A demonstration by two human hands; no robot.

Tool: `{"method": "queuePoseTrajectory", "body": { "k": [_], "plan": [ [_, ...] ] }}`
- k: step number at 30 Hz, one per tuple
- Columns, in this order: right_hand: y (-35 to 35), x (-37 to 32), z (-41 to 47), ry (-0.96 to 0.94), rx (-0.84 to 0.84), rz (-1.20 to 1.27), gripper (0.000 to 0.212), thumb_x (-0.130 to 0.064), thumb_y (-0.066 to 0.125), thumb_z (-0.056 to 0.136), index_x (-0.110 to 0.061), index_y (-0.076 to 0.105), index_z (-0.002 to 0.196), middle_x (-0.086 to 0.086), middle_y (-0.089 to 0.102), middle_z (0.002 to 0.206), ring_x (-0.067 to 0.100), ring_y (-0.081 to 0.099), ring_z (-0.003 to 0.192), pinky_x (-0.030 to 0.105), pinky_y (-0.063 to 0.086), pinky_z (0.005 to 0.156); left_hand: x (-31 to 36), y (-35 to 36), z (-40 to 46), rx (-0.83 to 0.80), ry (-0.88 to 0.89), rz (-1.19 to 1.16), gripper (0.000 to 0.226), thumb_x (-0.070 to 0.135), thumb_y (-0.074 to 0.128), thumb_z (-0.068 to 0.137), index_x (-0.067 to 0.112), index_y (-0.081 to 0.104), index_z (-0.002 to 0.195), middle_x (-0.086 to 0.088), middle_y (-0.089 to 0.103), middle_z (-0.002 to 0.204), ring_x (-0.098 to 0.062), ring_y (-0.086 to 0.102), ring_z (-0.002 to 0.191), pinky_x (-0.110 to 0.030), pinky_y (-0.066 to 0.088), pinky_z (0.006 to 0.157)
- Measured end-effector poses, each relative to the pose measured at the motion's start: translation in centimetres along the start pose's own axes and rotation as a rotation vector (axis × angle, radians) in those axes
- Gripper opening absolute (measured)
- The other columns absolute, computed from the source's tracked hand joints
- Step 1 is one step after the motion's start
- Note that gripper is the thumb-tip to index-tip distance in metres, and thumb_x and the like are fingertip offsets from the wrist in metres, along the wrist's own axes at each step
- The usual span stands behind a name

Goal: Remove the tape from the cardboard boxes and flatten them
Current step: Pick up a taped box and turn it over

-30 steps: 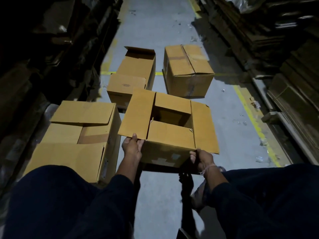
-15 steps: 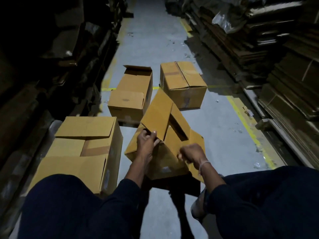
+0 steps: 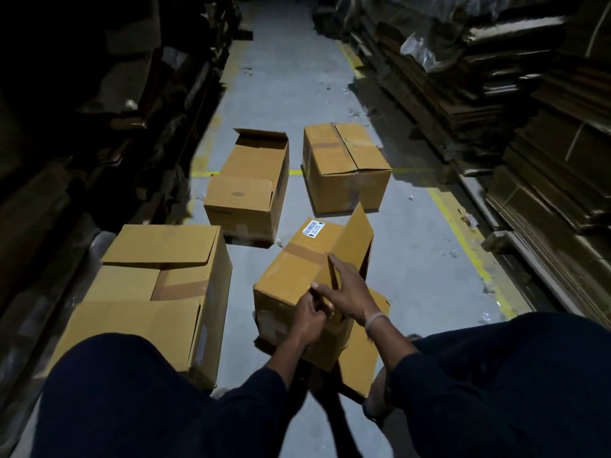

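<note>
The cardboard box point(image 3: 287, 279) I am working on lies tipped on the floor between my knees. It carries a white label point(image 3: 313, 229) and a brown tape strip point(image 3: 305, 256) across its upper face. One flap point(image 3: 355, 239) stands up on its right and another point(image 3: 360, 358) juts toward me. My left hand point(image 3: 309, 317) curls its fingers at the box's near top edge; whether it pinches tape is hidden. My right hand point(image 3: 345, 292) lies spread on the box top beside the raised flap, fingers straight.
A large box point(image 3: 148, 292) with a taped top sits at my left. Farther off stand an open box point(image 3: 248, 193) and a closed box point(image 3: 344, 166). Stacks of flattened cardboard point(image 3: 529, 127) line the right; dark racks point(image 3: 82, 110) line the left. Grey floor with yellow lines point(image 3: 463, 233).
The box has been rolled from open side up onto another face, so its taped, labelled side now faces up. Both hands moved from its lower edge onto its top.
</note>
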State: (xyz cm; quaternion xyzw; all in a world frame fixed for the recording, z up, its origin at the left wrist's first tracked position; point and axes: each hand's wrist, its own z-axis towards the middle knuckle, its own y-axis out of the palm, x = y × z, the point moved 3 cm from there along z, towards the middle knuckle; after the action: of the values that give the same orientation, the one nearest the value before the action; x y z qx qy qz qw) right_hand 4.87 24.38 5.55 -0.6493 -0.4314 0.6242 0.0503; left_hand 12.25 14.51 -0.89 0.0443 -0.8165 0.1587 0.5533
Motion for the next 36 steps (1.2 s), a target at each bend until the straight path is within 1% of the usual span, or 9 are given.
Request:
{"method": "queuePoseTrajectory", "body": {
  "k": [3,6,10,13,18,21,24,32,36],
  "plan": [
    [1.1,0.6,-0.1,0.023,-0.053,-0.079,0.106,-0.063,0.075,0.084,-0.037,0.011,0.164,0.007,0.011,0.169,0.036,0.028,0.151,0.043,0.034,0.117,-0.5,0.6,-0.4,-0.059,-0.01,0.044,0.039,-0.006,0.054,0.099,0.019,0.052,0.129,0.005,0.064,0.114,-0.017,0.063,0.111,-0.028,0.055,0.091],
    [2.3,1.6,-0.3,0.077,-0.071,-0.193,0.097,-0.048,0.069,0.094,-0.033,0.005,0.165,0.012,0.002,0.171,0.04,0.029,0.151,0.045,0.037,0.116,-1.6,1.2,-0.9,-0.068,-0.003,0.082,0.026,-0.007,0.05,0.1,0.014,0.062,0.108,0.008,0.065,0.099,-0.013,0.065,0.099,-0.01,0.05,0.069],
    [5.5,2.9,-0.8,0.089,-0.148,-0.305,0.097,-0.033,0.065,0.099,-0.024,-0.004,0.166,0.017,-0.019,0.17,0.044,0.024,0.153,0.042,0.042,0.112,-6.0,0.4,0.0,-0.077,-0.056,0.057,0.05,-0.01,0.046,0.094,0.034,0.064,0.079,-0.001,0.071,0.094,-0.023,0.067,0.096,-0.032,0.057,0.08],
    [6.6,3.4,-0.5,0.085,-0.145,-0.312,0.098,-0.02,0.064,0.101,-0.022,-0.011,0.164,0.014,-0.029,0.167,0.046,0.009,0.156,0.047,0.041,0.114,-7.8,-1.2,1.1,-0.065,-0.068,-0.004,0.052,-0.019,0.052,0.085,0.03,0.07,0.09,-0.007,0.073,0.101,-0.031,0.068,0.108,-0.046,0.056,0.097],
    [5.5,4.0,1.3,0.027,-0.146,-0.388,0.097,-0.002,0.061,0.097,-0.014,-0.008,0.165,0.013,-0.029,0.168,0.049,0.014,0.154,0.037,0.047,0.09,-6.1,-3.3,0.9,0.064,-0.091,-0.122,0.034,-0.002,0.078,0.087,0.009,0.062,0.116,-0.007,0.069,0.11,-0.021,0.066,0.11,-0.026,0.053,0.094],
    [4.1,5.6,2.0,0.042,-0.17,-0.436,0.103,0.011,0.06,0.093,-0.017,-0.008,0.165,0.007,-0.029,0.168,0.043,-0.005,0.157,0.047,0.041,0.112,-6.0,-4.4,0.9,0.212,-0.072,-0.063,0.038,0.009,0.078,0.09,0.011,0.064,0.125,-0.004,0.069,0.121,-0.02,0.065,0.115,-0.015,0.053,0.086],
    [3.0,7.2,2.6,0.044,-0.16,-0.446,0.105,0.022,0.052,0.09,-0.024,-0.004,0.166,-0.001,-0.026,0.169,0.038,-0.009,0.157,0.05,0.03,0.123,-5.9,-5.3,0.8,0.32,-0.084,-0.033,0.041,0.011,0.074,0.094,0.013,0.062,0.133,-0.002,0.064,0.129,-0.017,0.06,0.118,-0.025,0.05,0.095],
    [4.5,8.0,3.2,0.023,-0.187,-0.531,0.09,0.018,0.047,0.095,-0.018,0.005,0.166,0.003,-0.022,0.171,0.044,-0.005,0.157,0.051,0.038,0.118,-8.3,-4.8,1.8,0.288,-0.213,-0.123,0.049,0.005,0.067,0.097,0.012,0.055,0.144,0.0,0.063,0.127,-0.019,0.06,0.115,-0.03,0.05,0.097],
    [3.8,9.1,3.8,0.051,-0.218,-0.571,0.084,0.019,0.045,0.096,-0.016,0.013,0.166,0.001,-0.018,0.172,0.045,-0.003,0.156,0.054,0.032,0.121,-8.1,-3.6,1.7,0.242,-0.204,-0.074,0.041,0.01,0.069,0.09,0.019,0.068,0.13,-0.001,0.073,0.12,-0.021,0.068,0.11,-0.032,0.055,0.094]
  ]
}}
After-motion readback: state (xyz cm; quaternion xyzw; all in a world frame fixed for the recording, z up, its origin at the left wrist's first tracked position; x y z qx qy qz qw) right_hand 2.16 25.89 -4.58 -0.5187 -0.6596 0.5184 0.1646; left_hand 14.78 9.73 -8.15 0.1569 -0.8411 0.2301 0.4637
